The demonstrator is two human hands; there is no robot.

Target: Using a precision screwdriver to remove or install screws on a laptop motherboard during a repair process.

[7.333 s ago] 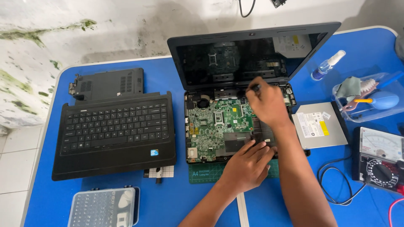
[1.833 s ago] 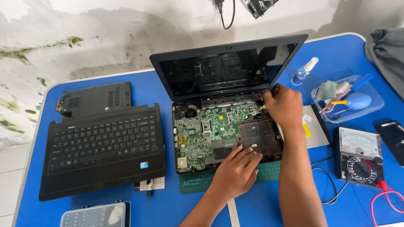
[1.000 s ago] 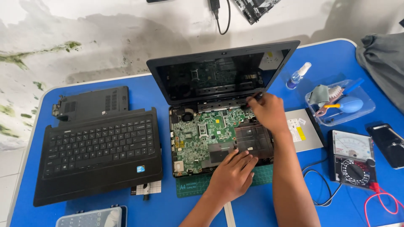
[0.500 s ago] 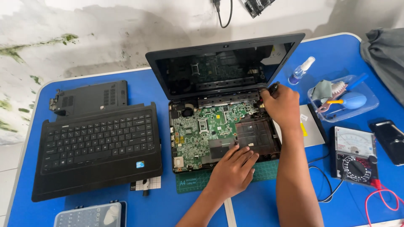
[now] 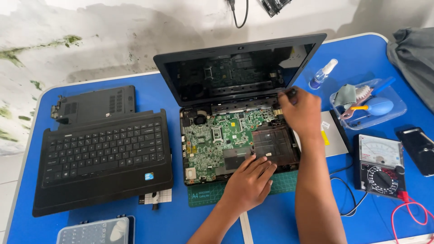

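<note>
Opened black laptop, green board exposed: keep your left hand flat, grip released, steadying; right hand clenched on the dark-handled screwdriver, upright.

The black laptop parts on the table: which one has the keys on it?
The keyboard cover, the large panel left of the opened laptop. The smaller base cover behind it shows only vents, no keys.

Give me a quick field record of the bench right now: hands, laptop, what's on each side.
left hand: palm down on front edge of opened black laptop base
right hand: gripping a dark-handled tool at the right hinge corner
board: green motherboard exposed
left side: detached black keyboard panel
right side: silver optical drive, analog multimeter
</note>
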